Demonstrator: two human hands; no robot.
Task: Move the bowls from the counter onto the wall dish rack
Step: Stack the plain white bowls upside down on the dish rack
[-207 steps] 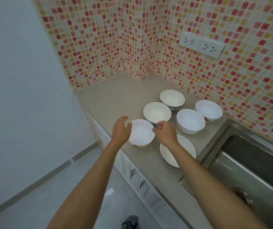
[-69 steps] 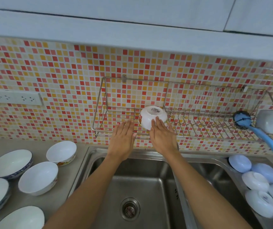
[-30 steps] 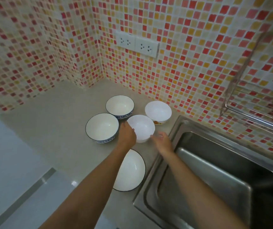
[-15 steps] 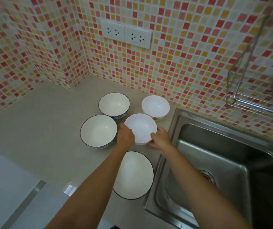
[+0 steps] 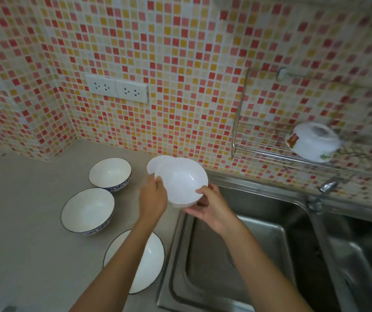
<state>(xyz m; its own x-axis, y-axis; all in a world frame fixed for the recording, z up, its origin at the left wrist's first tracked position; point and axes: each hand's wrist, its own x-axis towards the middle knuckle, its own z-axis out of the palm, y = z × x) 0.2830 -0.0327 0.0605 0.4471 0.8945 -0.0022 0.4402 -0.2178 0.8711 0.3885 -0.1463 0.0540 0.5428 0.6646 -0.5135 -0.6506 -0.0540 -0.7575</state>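
A plain white bowl [image 5: 181, 180] is held above the counter's right edge, beside the sink. My left hand [image 5: 152, 197] grips its left rim and my right hand [image 5: 209, 206] holds its right side and underside. Behind it a second white bowl [image 5: 155, 164] peeks out on the counter. Two blue-rimmed bowls [image 5: 110, 173] [image 5: 87, 210] and a wide dark-rimmed bowl [image 5: 151, 260] sit on the counter; my left arm covers part of the wide one. The wire wall dish rack [image 5: 261, 152] hangs at the right with one white flowered bowl [image 5: 313, 145] upside down on it.
A steel double sink [image 5: 259, 244] lies below the rack, with a tap [image 5: 327, 186] at its back rim. A white double socket [image 5: 116, 88] sits on the mosaic tile wall. Bare grey counter [image 5: 23, 199] stretches to the left corner.
Both hands have lifted the plain white bowl off the counter and carried it slightly right toward the sink. The view has swung right, so the rack with its bowl shows.
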